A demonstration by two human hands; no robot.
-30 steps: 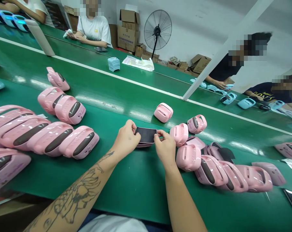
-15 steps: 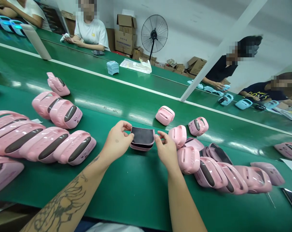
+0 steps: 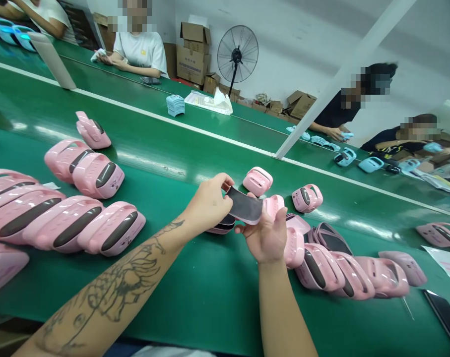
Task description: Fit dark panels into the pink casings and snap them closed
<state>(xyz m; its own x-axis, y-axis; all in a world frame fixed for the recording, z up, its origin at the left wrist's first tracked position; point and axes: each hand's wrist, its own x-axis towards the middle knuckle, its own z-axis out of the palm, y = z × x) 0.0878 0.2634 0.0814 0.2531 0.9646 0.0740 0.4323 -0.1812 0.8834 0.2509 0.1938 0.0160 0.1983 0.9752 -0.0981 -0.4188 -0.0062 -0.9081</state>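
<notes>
Green belt (image 3: pixel 206 292) free below left hand (image 3: pixel 207 204) gripping pad (image 3: pixel 245 205)

1. Pad (image 3: pixel 245 204) btw L hand (image 3: pixel 206 206) & R hand (image 3: pixel 265 238), above bench (image 3: pixel 195 297).
2. Cases (image 3: pixel 66 223) L of hands; more cases (image 3: pixel 332 270) R.
3. Boxes (image 3: pixel 191 54) & fan (image 3: pixel 237 54) behind far bench (image 3: pixel 135 91).

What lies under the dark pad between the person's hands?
Under the dark pad, pinched by the left hand and touching the right hand, a pink-edged dark piece lies on the green belt. The hands and pad cover much of that piece; anything beneath it is hidden.
</notes>
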